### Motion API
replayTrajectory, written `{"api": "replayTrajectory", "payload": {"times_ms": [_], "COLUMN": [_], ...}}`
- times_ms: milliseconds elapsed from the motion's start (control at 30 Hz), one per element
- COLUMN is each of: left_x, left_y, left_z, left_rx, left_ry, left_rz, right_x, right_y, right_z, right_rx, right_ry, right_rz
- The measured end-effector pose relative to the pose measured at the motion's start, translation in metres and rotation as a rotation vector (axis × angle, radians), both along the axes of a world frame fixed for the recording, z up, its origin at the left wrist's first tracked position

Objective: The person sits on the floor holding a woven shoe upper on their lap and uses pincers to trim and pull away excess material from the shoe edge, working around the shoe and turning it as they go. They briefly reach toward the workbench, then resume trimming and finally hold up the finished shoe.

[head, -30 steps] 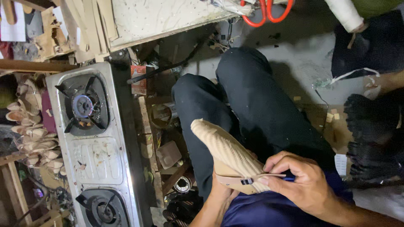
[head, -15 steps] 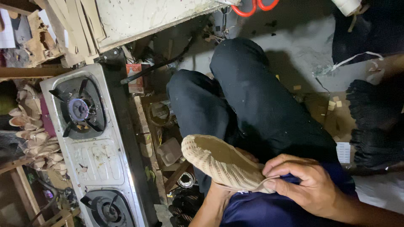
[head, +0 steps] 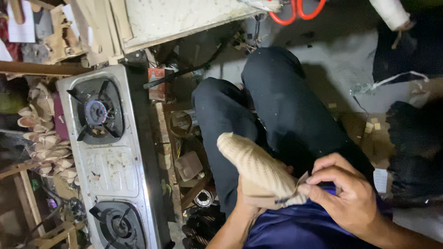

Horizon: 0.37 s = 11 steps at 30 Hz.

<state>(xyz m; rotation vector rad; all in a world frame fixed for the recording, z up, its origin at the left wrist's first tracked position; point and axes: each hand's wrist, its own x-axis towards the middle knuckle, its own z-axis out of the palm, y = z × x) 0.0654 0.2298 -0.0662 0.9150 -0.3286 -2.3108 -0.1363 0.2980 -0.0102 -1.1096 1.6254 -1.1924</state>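
Beige knit shoe upper (head: 258,170): a soft, ribbed, toe-shaped piece of cloth. It sits over the person's lap, in front of the blue shirt (head: 300,228), with its round toe tilted up and to the left.
Right hand (head: 346,193): its fingers are curled in tight. The fingertips pinch the back edge of the knit piece, and a thin dark strip shows right at that edge.
Left hand (head: 244,200): it is under the knit piece and mostly hidden. Only the wrist and a bit of the palm show, so I cannot tell how its fingers are bent, but it seems to hold the piece up from below.
Legs: 2 legs in dark trousers (head: 286,106) stretch out past the knit piece.
Silver gas stove (head: 113,166): it has 2 burners and stands on the floor, well to the left of the legs.
Pale shoe soles (head: 44,138): a pile of them lies just left of the stove.
Red-handled scissors (head: 297,11): they lie at the top, far from both hands.
Wooden board (head: 184,16): a big pale board lies at the top, above the stove.
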Motion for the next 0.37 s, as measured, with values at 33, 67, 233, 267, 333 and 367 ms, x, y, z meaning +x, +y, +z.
{"api": "replayTrajectory", "payload": {"times_ms": [33,67,233,267,333,367], "left_x": [-0.003,-0.007,-0.029,-0.032,-0.038,-0.039], "left_y": [-0.001,-0.001,-0.011,-0.017,-0.027,-0.030], "left_z": [0.000,-0.002,-0.011,-0.011,-0.005,0.000], "left_rx": [0.021,0.040,-0.356,-0.418,-0.541,-0.608], "left_ry": [-0.047,-0.108,-0.170,-0.310,-0.515,-0.579], "left_rz": [0.097,0.187,0.385,0.389,0.369,0.345], "right_x": [0.002,0.004,0.003,0.002,-0.005,-0.007], "right_y": [-0.004,-0.010,-0.036,-0.038,-0.035,-0.032], "right_z": [0.005,0.008,-0.001,-0.006,-0.016,-0.023], "right_rx": [-0.032,-0.067,-0.045,0.002,0.058,0.096], "right_ry": [0.101,0.204,0.273,0.250,-0.171,-0.380], "right_rz": [-0.016,-0.035,-0.094,-0.093,0.047,0.116]}}
